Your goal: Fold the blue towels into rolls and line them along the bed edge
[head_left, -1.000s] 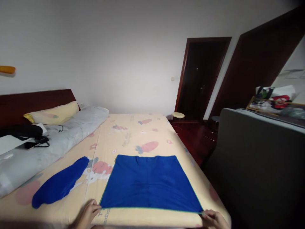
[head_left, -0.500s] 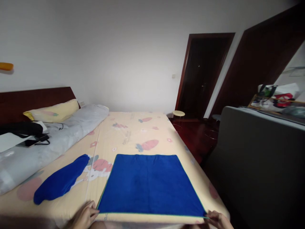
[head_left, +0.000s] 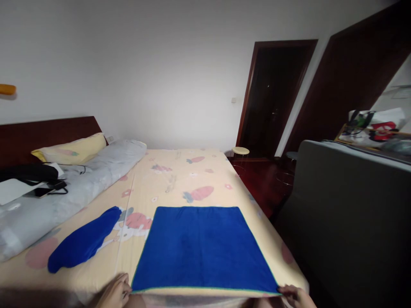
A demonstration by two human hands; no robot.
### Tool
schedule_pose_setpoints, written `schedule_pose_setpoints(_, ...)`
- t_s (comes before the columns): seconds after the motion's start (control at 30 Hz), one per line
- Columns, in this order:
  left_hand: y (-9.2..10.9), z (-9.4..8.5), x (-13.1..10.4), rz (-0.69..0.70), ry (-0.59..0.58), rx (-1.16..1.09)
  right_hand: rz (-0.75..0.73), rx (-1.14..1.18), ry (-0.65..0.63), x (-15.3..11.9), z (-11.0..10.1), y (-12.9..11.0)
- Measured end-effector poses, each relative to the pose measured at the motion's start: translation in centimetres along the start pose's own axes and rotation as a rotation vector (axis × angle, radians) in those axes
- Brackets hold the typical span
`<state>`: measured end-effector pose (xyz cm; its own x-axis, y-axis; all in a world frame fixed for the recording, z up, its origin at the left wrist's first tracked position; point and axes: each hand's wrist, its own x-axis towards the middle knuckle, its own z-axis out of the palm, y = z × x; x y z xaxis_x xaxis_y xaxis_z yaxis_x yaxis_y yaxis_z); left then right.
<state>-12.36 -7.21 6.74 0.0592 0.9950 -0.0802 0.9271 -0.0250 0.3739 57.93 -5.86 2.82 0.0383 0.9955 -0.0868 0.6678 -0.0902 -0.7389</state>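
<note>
A blue cloth point(head_left: 202, 248) with a thin green edge lies spread flat on the bed, its near edge at the bottom of the view. My left hand point(head_left: 116, 291) pinches its near left corner. At the near right corner, the fingers of my right hand point(head_left: 293, 295) are closed on the same cloth. To the left, a second blue cloth point(head_left: 84, 240) lies bunched in a long shape on the patterned sheet, touched by neither hand.
The bed point(head_left: 173, 179) has a rolled grey quilt point(head_left: 96, 171), a yellow pillow point(head_left: 73, 149) and a black bag point(head_left: 28, 173) on its left side. A stool point(head_left: 240, 151) stands past the far right corner. A dark grey panel point(head_left: 346, 214) rises at right.
The near edge of the spread cloth sits slightly lower in view, with both hands still on its corners. The view has shifted a little.
</note>
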Motion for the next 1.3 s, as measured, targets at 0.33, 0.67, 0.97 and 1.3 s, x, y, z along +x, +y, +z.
schedule_pose_setpoints(0.33, 13.3, 2.9, 6.5, 0.239, 0.055, -0.037, -0.255, -0.278, 0.265, 3.9, 12.3, -11.5)
schedule_pose_setpoints(0.67, 20.0, 12.5, 7.6, 0.249, -0.05, -0.049, -0.357, -0.282, 0.03, 4.0, 21.8, -15.1)
schedule_pose_setpoints(0.97, 0.8, 9.3, 0.7, -0.078, 0.4, 0.137, -0.144, -0.436, 0.451, 0.0, 10.6, 1.0)
schedule_pose_setpoints(1.3, 14.4, 8.9, 6.8, 0.085, 0.436, 0.127, -0.178, -0.338, 0.278, 4.8, 15.5, -11.4)
